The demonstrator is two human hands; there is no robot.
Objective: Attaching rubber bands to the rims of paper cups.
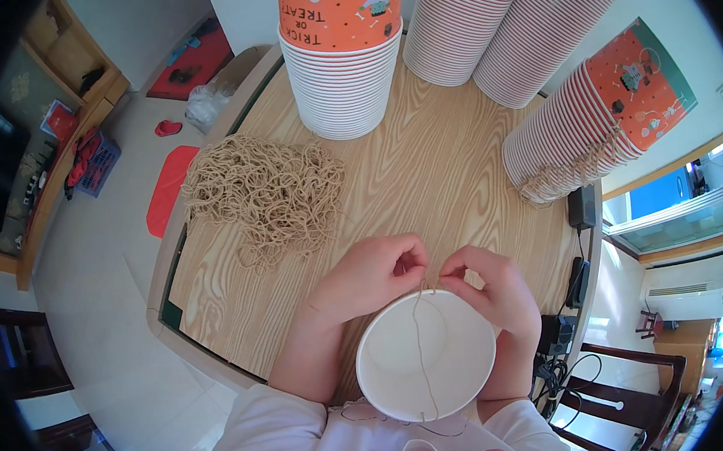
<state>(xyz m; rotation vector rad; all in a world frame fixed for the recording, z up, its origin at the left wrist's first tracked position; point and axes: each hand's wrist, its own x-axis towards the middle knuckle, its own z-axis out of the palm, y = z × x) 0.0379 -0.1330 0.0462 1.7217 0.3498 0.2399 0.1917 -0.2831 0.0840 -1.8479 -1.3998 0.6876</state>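
Observation:
A white paper bucket (381,360) stands mouth up at the near edge of the table, close against my body. Tan twine (421,347) runs across its mouth from the near rim to the far rim. At the far rim my left hand (382,273) pinches the twine from the left side. Facing it, my right hand (493,290) also has thumb and forefinger closed on the twine, its wrist alongside the bucket. The exact twist of twine between the fingertips is too small to make out.
A loose heap of twine pieces (267,194) lies left on the wooden table (224,298). Nested paper buckets (343,88) rise at the back, beside more tall stacks (465,25). Another stack (569,131) with twine on it leans right. Black adapters and cables (557,333) line the right edge.

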